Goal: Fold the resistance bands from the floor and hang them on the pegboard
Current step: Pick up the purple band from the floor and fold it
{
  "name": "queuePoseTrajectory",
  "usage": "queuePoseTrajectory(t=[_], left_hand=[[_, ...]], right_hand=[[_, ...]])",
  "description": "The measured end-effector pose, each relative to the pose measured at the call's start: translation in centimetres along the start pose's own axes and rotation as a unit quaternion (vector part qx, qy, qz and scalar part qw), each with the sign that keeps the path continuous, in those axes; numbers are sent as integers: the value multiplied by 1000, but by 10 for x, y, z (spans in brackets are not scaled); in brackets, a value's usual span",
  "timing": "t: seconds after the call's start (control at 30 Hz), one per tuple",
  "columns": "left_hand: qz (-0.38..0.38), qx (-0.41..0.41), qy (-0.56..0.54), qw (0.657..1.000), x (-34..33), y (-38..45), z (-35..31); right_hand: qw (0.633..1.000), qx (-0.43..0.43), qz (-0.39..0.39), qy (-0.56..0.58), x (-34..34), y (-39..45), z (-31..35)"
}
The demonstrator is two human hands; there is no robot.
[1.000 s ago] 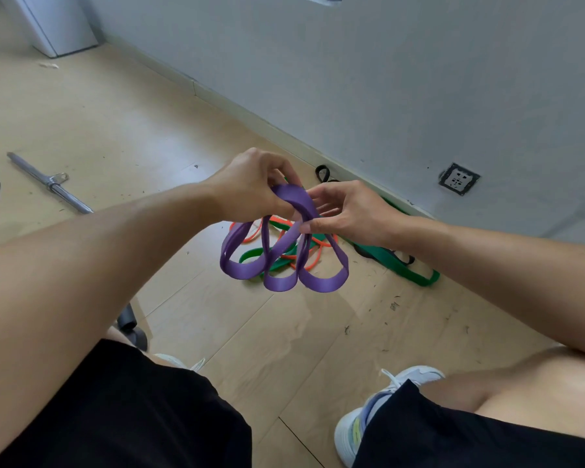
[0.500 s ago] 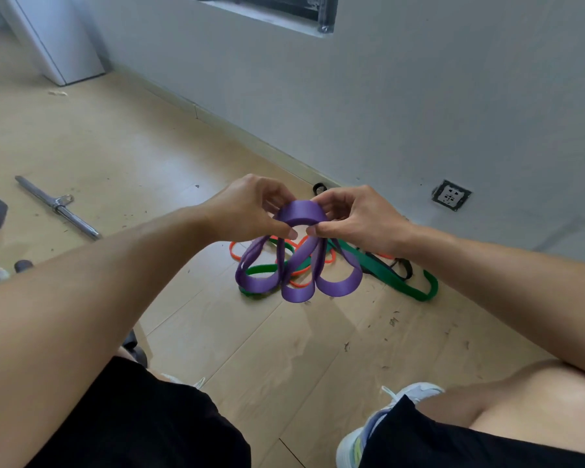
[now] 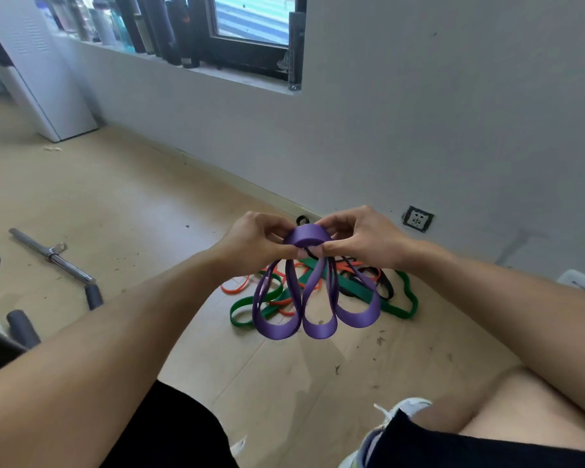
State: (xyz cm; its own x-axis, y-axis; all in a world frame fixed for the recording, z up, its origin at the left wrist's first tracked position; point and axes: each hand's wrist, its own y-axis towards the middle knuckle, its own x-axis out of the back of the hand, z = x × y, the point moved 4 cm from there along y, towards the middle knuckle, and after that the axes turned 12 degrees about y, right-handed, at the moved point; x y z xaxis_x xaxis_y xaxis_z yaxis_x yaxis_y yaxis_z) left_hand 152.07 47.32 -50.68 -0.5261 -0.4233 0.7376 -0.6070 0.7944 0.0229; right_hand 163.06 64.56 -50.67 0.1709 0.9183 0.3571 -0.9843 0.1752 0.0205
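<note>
A purple resistance band [image 3: 318, 312] hangs in three folded loops below my hands, with one loop arched over the top between my fingers. My left hand [image 3: 254, 241] pinches the gathered folds from the left and my right hand [image 3: 362, 238] pinches them from the right. On the wooden floor behind lie a green band [image 3: 399, 298], an orange band [image 3: 237, 288] and a black band [image 3: 387, 285] in a tangled pile by the wall. No pegboard is in view.
A metal bar [image 3: 51, 256] and dark foam-padded handles [image 3: 21, 327] lie on the floor at the left. A wall socket [image 3: 417, 218] sits low on the grey wall. A windowsill with bottles [image 3: 169, 38] runs above. My knees and a white shoe [image 3: 385, 430] are at the bottom.
My head has tilted up, bringing the windowsill into view. Both hands stay together on the purple band, whose loops now hang longer and closer together.
</note>
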Motion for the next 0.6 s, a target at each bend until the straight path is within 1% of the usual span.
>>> queuePoseTrajectory(t=[0.13,0.23,0.3,0.43,0.53,0.6], left_hand=[[-6,-25,4,1000,-15,20,-1],[-14,-24,1,1000,-22,42,8],[-2,-13,4,1000,-31,57,21],[32,24,14,999,-56,92,57],[33,46,-7,998,-65,119,75],[27,74,-27,997,-68,129,78]], right_hand=[[1000,-25,-17,2,11,6,-16],[997,-30,-52,40,15,20,-39],[996,-40,-62,51,17,33,-64],[994,-75,-54,52,14,62,-116],[992,-101,-61,52,17,85,-134],[989,-117,-69,55,23,97,-134]])
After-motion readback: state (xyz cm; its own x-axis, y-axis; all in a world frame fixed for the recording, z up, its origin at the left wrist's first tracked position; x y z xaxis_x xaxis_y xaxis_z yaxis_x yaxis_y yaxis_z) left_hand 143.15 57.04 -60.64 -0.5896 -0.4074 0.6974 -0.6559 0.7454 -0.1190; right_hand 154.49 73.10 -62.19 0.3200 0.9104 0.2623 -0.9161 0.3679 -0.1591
